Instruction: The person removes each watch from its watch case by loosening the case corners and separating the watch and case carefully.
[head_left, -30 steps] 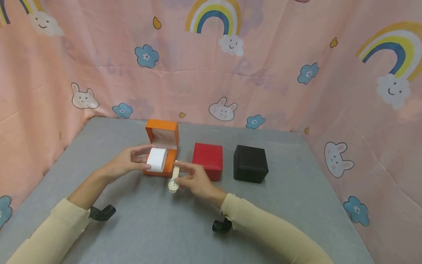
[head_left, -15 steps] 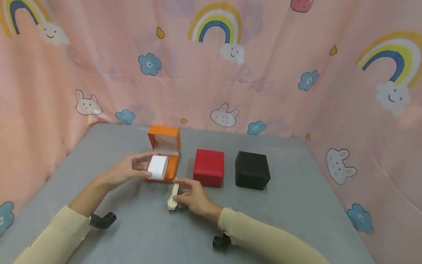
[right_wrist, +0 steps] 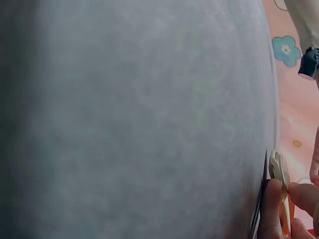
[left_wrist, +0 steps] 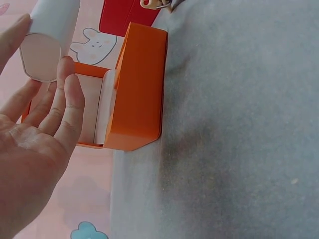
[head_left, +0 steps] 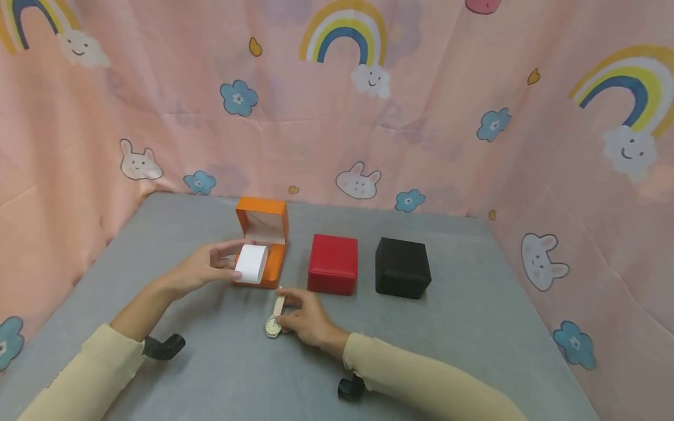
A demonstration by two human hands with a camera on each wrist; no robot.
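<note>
Left hand (head_left: pixel 207 266) fingers grasp the white cushion (head_left: pixel 251 264) above the orange box (head_left: pixel 263 242); right hand (head_left: pixel 305 318) fingers pinch the watch (head_left: pixel 274 320).

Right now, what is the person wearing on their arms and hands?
Both arms wear long, pale cream-yellow sleeves with slightly frilled cuffs at the wrists. The left hand and the right hand are bare: no gloves, rings or bracelets show. Under each forearm, near the cuff, sits a small black device: the left wrist mount and the right wrist mount.
</note>
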